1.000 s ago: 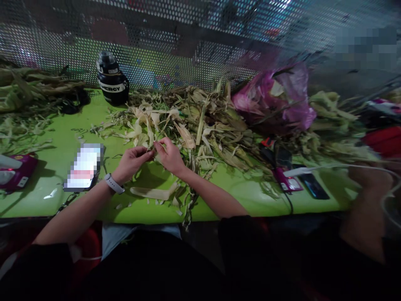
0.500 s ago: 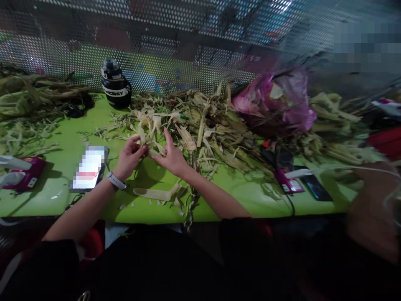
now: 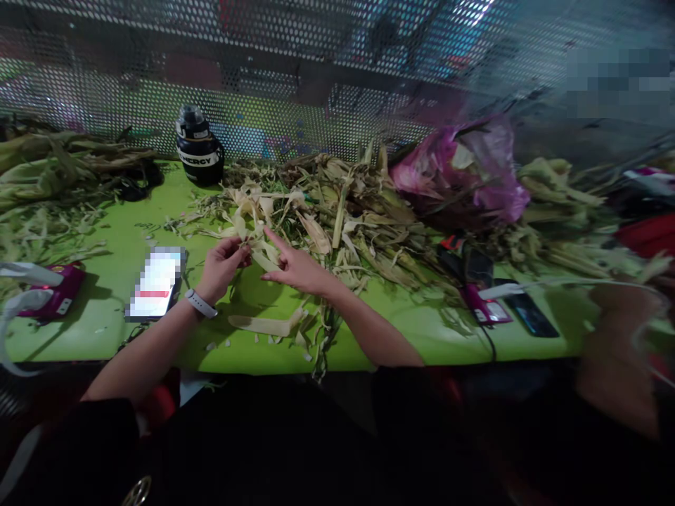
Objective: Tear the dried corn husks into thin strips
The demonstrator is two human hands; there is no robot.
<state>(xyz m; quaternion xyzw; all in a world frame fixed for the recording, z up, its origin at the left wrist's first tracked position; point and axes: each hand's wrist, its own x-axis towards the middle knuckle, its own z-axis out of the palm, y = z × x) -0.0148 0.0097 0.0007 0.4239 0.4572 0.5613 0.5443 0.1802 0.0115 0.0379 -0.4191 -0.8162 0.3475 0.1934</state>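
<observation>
My left hand [image 3: 226,266], with a pale watch band on its wrist, has thumb and fingers pinched together on a pale corn husk [image 3: 242,228] just above the green table [image 3: 258,299]. Close on its right is my right hand [image 3: 298,270], index finger stretched out and thumb apart, the other fingers curled. A light green strip of husk [image 3: 264,257] lies between that thumb and index finger; whether they touch it I cannot tell. Behind both hands spreads a heap of dry corn husks [image 3: 363,211]. A flat husk piece [image 3: 261,325] rests in front of me.
A phone [image 3: 155,284] and a purple power strip [image 3: 58,288] lie to the left. A dark bottle [image 3: 199,151] stands at the back. Rightward are a pink plastic bag [image 3: 464,172], a second phone [image 3: 530,313] and another person's arm [image 3: 614,344]. A perforated metal panel [image 3: 327,77] rises behind.
My right hand has moved slightly right and down, and its thumb and index finger are farther from my left hand. My left hand keeps its pinch on the husk.
</observation>
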